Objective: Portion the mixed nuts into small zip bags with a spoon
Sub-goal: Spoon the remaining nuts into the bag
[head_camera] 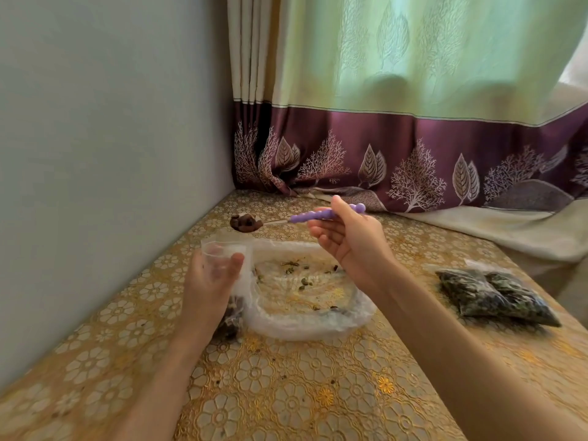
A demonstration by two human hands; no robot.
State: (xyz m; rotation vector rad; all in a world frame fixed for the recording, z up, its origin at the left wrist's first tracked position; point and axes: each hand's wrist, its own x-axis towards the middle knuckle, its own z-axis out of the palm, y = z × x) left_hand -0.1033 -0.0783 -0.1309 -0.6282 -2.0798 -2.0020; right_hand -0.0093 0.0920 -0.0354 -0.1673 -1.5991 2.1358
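**Head view: loaded spoon above open zip bag**

Right hand [348, 240]: thumb and fingers pinch the purple beaded handle of the spoon [288, 219]. Bowl heaped with dark mixed nuts [244, 222], level, just above the bag mouth. Left hand [211, 275]: fingers and thumb curled round the small zip bag [227, 249], mouth held open, some nuts already at its bottom. Beside it a large clear plastic bag [305, 300] lies spread on the gold floral tablecloth [286, 393], few scraps inside. Filled bags [493, 296] lie well apart, right.
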